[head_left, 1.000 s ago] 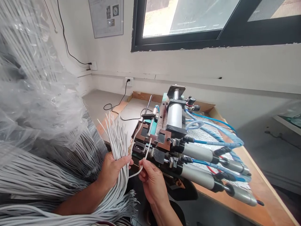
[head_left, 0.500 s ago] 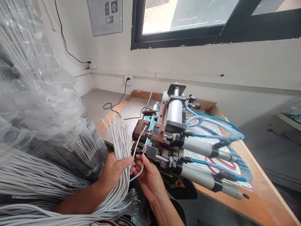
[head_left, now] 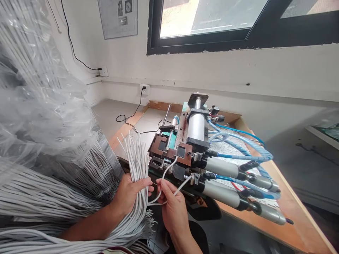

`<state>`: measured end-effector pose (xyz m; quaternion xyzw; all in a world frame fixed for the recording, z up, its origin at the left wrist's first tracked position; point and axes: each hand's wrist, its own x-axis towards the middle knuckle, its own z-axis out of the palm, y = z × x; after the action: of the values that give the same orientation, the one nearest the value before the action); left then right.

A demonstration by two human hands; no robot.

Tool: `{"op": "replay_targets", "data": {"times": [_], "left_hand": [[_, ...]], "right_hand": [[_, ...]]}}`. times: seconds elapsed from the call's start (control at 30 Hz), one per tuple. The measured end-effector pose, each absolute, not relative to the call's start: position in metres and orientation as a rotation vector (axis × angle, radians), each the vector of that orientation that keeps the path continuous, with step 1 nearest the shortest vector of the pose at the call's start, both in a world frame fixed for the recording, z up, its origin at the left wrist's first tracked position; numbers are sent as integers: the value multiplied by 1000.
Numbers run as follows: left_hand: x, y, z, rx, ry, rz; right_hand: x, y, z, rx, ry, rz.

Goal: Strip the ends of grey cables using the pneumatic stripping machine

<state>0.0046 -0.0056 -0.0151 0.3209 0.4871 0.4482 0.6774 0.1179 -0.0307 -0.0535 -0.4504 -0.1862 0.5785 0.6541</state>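
My left hand (head_left: 128, 194) is closed around a thick bundle of whitish-grey cables (head_left: 136, 162), their cut ends pointing up. Beside it, my right hand (head_left: 173, 206) pinches cables between thumb and fingers. One loose cable (head_left: 166, 172) rises from this grip toward the brown jaw blocks (head_left: 184, 155) of a pneumatic wire-stripping machine (head_left: 197, 128). A second cable (head_left: 182, 186) slants up to the right in front of the machine's lower clamp. The jaw blocks stand apart, with a gap between them. My right fingertips are partly hidden by the cables.
More grey cables (head_left: 47, 190) hang and lie along the left, partly under clear plastic sheeting (head_left: 47, 120). Air cylinders (head_left: 222, 192) and blue hoses (head_left: 243, 155) extend to the right over the wooden-edged bench (head_left: 299, 225). A black power cord (head_left: 140, 102) runs to a wall socket.
The machine's brown jaws and lower clamp have moved apart, to the right. My right hand has shifted slightly right, drawing the loose cables away from the jaws. My left hand keeps its hold.
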Motion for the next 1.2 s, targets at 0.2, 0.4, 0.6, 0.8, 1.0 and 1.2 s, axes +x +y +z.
{"op": "replay_targets", "data": {"times": [0.2,0.4,0.6,0.8,1.0,1.2], "left_hand": [[3,-5,-15,695,1096,987],[4,-4,-13,675,1091,972],[5,-3,-10,661,1086,971],[4,-2,-11,664,1069,981],[5,-2,-15,702,1061,1004],[2,-1,-15,682,1094,1071]], "right_hand": [[119,-26,-56,-1007,-395,1301],[117,-19,-50,-947,-321,1380],[116,-16,-48,-774,-280,1509],[118,-13,-51,-611,-247,1603],[116,-10,-54,-574,-221,1632],[112,-16,-57,-672,-315,1572]]}}
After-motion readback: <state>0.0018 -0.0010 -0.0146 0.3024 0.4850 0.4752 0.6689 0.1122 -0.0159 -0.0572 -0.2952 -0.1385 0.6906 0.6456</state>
